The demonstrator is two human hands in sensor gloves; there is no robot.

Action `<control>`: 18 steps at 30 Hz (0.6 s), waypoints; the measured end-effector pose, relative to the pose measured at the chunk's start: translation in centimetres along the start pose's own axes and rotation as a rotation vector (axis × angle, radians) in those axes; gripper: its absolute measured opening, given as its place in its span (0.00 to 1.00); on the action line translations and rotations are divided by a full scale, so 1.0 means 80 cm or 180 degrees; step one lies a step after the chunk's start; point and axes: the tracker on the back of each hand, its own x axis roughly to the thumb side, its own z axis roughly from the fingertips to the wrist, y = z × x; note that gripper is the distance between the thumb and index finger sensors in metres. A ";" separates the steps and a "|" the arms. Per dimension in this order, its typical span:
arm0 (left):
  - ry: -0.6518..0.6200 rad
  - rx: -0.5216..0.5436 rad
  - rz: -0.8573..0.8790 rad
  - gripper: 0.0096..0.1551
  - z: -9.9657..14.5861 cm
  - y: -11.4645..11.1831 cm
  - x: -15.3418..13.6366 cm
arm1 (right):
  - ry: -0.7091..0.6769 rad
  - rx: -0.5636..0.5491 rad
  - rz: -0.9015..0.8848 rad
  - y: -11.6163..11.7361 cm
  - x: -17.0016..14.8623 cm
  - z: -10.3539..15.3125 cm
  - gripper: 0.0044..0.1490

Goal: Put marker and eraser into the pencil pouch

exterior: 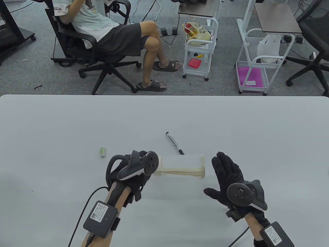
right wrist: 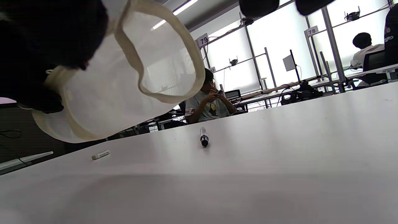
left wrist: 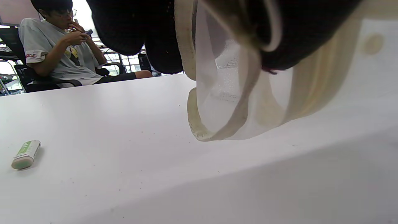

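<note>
The pencil pouch (exterior: 180,166) is translucent white mesh with cream trim. My left hand (exterior: 144,169) grips its left end and holds it just above the table, lying sideways. It also shows in the left wrist view (left wrist: 224,102), and in the right wrist view (right wrist: 124,77) its open mouth faces the camera. My right hand (exterior: 227,171) is open and empty, fingers spread, just right of the pouch's right end with a small gap. The black marker (exterior: 174,143) (right wrist: 203,137) lies just behind the pouch. The small white-green eraser (exterior: 102,152) (left wrist: 26,154) (right wrist: 100,154) lies left of my left hand.
The white table (exterior: 257,123) carries nothing else. Beyond its far edge a person sits in an office chair (exterior: 102,38), with white carts (exterior: 198,51) beside them.
</note>
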 end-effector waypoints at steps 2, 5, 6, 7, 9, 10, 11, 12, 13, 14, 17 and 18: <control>-0.0075 -0.0126 0.0056 0.45 0.009 -0.001 0.012 | -0.0121 0.0134 -0.0180 -0.002 0.000 -0.003 0.72; -0.0154 -0.0168 0.0196 0.45 0.017 -0.002 0.020 | -0.0178 0.0177 -0.0344 -0.003 0.003 -0.005 0.63; -0.0133 -0.0175 0.0228 0.45 0.019 -0.003 0.021 | -0.0175 0.0156 -0.0332 -0.004 0.004 -0.005 0.59; -0.0150 -0.0194 0.0264 0.45 0.020 -0.004 0.020 | -0.0185 0.0107 -0.0334 -0.005 0.004 -0.005 0.54; -0.0203 -0.0398 0.0493 0.46 0.021 -0.011 0.015 | -0.0207 0.0103 -0.0421 -0.008 0.005 -0.004 0.48; -0.0228 -0.0423 0.0650 0.46 0.022 -0.016 0.011 | -0.0208 0.0089 -0.0484 -0.011 0.005 -0.004 0.46; -0.0265 -0.0412 0.0764 0.47 0.023 -0.020 0.008 | -0.0199 0.0089 -0.0517 -0.012 0.004 -0.004 0.44; -0.0291 -0.0379 0.0885 0.47 0.024 -0.026 0.004 | -0.0189 0.0055 -0.0569 -0.015 0.003 -0.003 0.42; -0.0342 -0.0303 0.1022 0.49 0.025 -0.031 0.000 | -0.0169 0.0016 -0.0618 -0.017 0.000 -0.003 0.41; -0.0444 -0.0211 0.1206 0.49 0.026 -0.037 -0.005 | -0.0132 -0.0005 -0.0685 -0.020 -0.005 -0.002 0.40; -0.0634 -0.0041 0.1901 0.48 0.027 -0.048 -0.018 | -0.0019 -0.0073 -0.0865 -0.026 -0.018 0.000 0.38; -0.0749 -0.0023 0.2386 0.49 0.026 -0.055 -0.026 | 0.0053 -0.0094 -0.0987 -0.029 -0.026 0.001 0.38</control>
